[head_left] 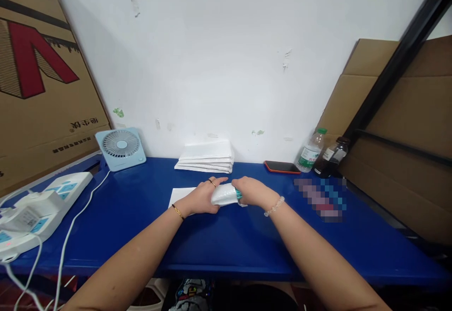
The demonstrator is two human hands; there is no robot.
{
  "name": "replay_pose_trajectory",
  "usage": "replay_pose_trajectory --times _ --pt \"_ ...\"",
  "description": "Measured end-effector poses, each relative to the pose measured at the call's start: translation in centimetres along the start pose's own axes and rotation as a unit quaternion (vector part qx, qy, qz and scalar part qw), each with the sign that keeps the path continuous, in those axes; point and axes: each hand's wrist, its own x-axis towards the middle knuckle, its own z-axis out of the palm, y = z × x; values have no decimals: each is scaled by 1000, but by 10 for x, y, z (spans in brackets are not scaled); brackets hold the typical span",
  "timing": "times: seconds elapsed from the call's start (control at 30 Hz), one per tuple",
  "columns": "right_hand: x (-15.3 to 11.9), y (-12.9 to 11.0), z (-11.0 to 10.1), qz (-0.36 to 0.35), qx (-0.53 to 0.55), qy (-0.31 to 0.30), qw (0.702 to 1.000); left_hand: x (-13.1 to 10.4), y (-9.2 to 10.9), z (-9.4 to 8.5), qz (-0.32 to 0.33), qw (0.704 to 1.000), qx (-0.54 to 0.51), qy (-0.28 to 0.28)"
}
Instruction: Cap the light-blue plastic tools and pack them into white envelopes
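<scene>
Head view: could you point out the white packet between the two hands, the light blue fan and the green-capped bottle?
White packet [224, 195]: head view, middle of its exposed side.
Light blue fan [121, 145]: head view, hub of its round grille.
Green-capped bottle [310, 155]: head view, its label.

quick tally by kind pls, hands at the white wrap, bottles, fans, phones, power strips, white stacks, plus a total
Left hand and right hand at the white wrap: 2
Green-capped bottle and dark-capped bottle: 2
Fan: 1
Phone: 1
Power strip: 1
White stack: 1
Total: 8
</scene>
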Motion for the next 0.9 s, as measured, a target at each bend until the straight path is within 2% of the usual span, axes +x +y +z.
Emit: replay_pose_trajectory --times 0.13,0.23,0.3,0.37,0.43,0.5,0.57,0.63,0.7,0.8,0.87,0.9 --pt "-3 9 -1 -42 125 3 991 0 -8 3 -29 999 20 -35" --pt "-21 29 10 -9 297 51 953 -5 -16 -4 -33 996 38 -67" --pt "-34 38 25 98 434 135 885 -15 -22 -14 -53 992 50 -100" --pt "-42 40 42 209 548 234 776 -30 -32 -26 -94 986 65 -123" --pt "-44 35 56 271 619 266 688 -48 -42 -36 -156 976 77 -127" --pt "-39 23 64 294 664 268 633 -62 -52 -41 -201 967 80 -133" --pt "-27 6 66 284 697 258 605 -70 -59 -40 -203 968 69 -127" --pt "-15 -12 64 231 732 209 606 -73 -61 -35 -183 976 53 -107" --pt "-5 -23 62 174 741 175 625 -71 -60 -30 -168 981 43 -91" --pt "-6 -20 60 158 688 221 673 -68 -57 -28 -169 981 55 -79" --pt "-15 -7 59 195 630 259 706 -65 -55 -29 -173 979 75 -71" --pt "-21 1 59 217 604 258 722 -64 -53 -29 -174 979 86 -70"
